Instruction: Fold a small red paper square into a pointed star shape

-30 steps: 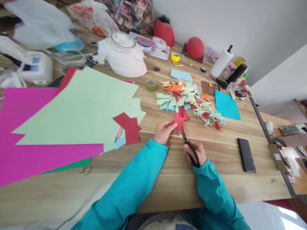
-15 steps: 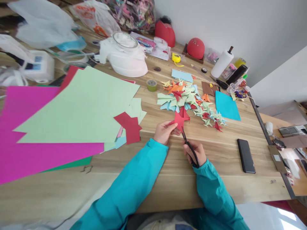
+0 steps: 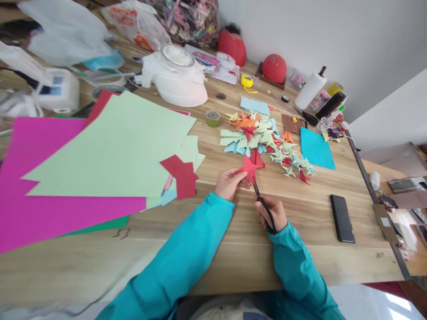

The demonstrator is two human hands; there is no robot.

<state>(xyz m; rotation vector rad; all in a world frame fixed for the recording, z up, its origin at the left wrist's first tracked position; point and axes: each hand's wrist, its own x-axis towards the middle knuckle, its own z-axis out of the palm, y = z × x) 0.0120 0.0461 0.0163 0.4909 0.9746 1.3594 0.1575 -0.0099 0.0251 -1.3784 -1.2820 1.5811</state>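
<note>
Between the thumb and fingers of my left hand (image 3: 230,183) is a red paper star (image 3: 250,167), held just above the wooden table. My right hand (image 3: 272,212) grips black-handled scissors (image 3: 263,202), their blades pointing up at the star's lower edge. Whether the blades are apart at the tip is too small to tell. Right behind the star, a folded red paper piece (image 3: 257,158) lies on the table. Beyond it spreads a pile of folded paper stars (image 3: 255,131) in green, blue, orange and red. A red paper offcut (image 3: 182,178) rests to the left of my left hand.
Large pale green sheets (image 3: 110,151) lie over magenta paper (image 3: 83,218) on the left. A black phone (image 3: 342,218) is at the right, with a blue square sheet (image 3: 316,148) farther back. Green tape (image 3: 212,118) and a yellow tape measure (image 3: 247,81) stand behind.
The camera view has shifted slightly, so the table objects appear a little to the right. Both hands, the star and the scissors keep almost the same position.
</note>
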